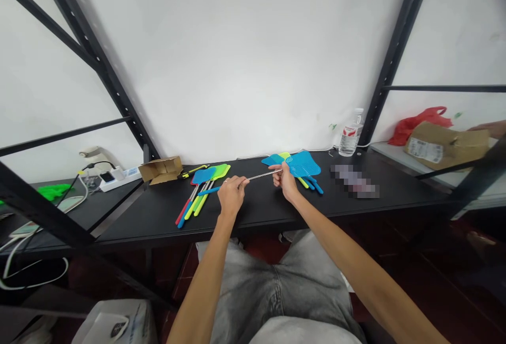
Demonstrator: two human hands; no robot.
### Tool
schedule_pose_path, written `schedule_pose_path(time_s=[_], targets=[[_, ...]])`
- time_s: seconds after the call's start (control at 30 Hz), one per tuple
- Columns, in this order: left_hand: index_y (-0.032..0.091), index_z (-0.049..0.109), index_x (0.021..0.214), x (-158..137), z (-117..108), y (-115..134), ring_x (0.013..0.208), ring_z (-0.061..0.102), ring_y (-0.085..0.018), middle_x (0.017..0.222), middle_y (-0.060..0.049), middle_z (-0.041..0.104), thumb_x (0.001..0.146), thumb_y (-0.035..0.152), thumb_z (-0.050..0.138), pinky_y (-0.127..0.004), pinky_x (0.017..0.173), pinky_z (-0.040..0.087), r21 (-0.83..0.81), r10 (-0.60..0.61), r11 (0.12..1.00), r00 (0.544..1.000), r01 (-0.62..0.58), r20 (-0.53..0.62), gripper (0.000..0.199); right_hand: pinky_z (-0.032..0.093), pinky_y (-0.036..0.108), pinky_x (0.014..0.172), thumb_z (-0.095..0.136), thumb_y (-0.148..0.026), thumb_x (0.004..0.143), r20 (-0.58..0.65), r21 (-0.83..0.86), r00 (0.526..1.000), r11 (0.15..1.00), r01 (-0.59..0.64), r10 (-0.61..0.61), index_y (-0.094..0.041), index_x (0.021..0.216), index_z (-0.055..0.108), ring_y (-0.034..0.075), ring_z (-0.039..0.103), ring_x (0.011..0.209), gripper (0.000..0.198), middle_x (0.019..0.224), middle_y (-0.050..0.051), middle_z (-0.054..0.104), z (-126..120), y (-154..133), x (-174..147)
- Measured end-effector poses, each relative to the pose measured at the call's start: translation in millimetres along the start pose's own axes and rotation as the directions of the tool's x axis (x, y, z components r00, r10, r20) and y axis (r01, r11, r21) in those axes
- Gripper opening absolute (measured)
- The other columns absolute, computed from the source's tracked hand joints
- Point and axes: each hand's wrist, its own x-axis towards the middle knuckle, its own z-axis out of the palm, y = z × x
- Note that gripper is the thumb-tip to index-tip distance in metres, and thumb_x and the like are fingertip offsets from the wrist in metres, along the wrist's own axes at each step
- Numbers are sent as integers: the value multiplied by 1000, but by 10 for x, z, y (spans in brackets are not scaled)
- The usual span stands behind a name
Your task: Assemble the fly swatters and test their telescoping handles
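Observation:
A blue fly swatter (pixel 304 165) with a thin metal rod is held crosswise above the black table. My left hand (pixel 232 192) is closed around it where the blue handle meets the rod. At the other end, my right hand (pixel 285 179) pinches the rod close to the blue perforated head. Behind and below that head lie more swatters, blue and yellow-green, their handles (pixel 314 185) pointing toward me. Left of my hands rests a fanned pile of swatters (pixel 203 176) with red, blue and yellow-green handles.
An open cardboard box (pixel 161 170) and a yellow-black cutter (pixel 193 171) lie at the table's back left. A water bottle (pixel 350 134) stands at the back right, near a blurred-out object (pixel 353 180). Black metal posts (pixel 399 54) flank the table (pixel 253 209); a power strip (pixel 120 179) sits further left.

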Motion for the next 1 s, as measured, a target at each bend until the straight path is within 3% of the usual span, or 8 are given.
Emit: schedule_pose_path(time_s=[0.2,0.33,0.5,0.6,0.67,0.8,1.0], targets=[[27,74,102,13,115,289,89,59,-21,93,-7,71,100,49,36,-31,72,37,9,-21,1000,998,21,57,44,30,22,40,47,-71,87,51,0,999,1000,-10,10,-21,88,68,8,35,40,54,52,-6,40,23,35,21],[28,73,105,38,163,419,89,60,-20,94,-5,71,101,49,35,-30,71,38,-3,1,1000,997,-1,82,43,31,22,40,49,-68,87,-9,22,1000,1000,-18,18,-20,84,66,8,37,40,51,51,-5,42,-35,81,91],[27,68,120,10,42,163,103,60,-24,111,-7,70,97,46,47,-31,76,43,74,68,994,993,-75,96,36,30,22,40,47,-60,90,-257,143,966,989,30,7,-20,69,58,8,33,39,47,45,-7,36,-209,34,206],[27,70,113,-28,-88,-131,107,58,-26,110,-8,71,95,46,51,-32,75,43,158,40,986,996,-52,75,32,28,21,40,45,-55,92,-362,193,932,977,89,-13,-20,65,53,7,29,38,45,43,-8,32,-306,-29,250],[26,71,108,-49,-157,-277,106,59,-27,105,-8,72,94,48,53,-33,79,43,179,74,980,993,-89,89,32,27,21,39,45,-54,92,-366,190,931,978,89,-14,-21,64,51,7,28,37,44,42,-8,32,-331,-52,257],[25,69,107,-70,-210,-343,93,64,-23,100,-7,73,97,48,48,-32,82,41,100,159,977,959,-187,233,33,25,21,38,44,-56,92,-356,160,934,984,82,-20,-22,64,49,7,25,36,45,41,-9,27,-310,-48,240],[26,66,100,-75,-250,-289,86,66,-20,88,-4,72,99,50,39,-27,68,38,46,88,993,948,-107,306,37,24,21,38,44,-58,93,-269,82,963,995,54,-30,-21,64,50,8,24,36,47,42,-8,27,-302,-36,216]])
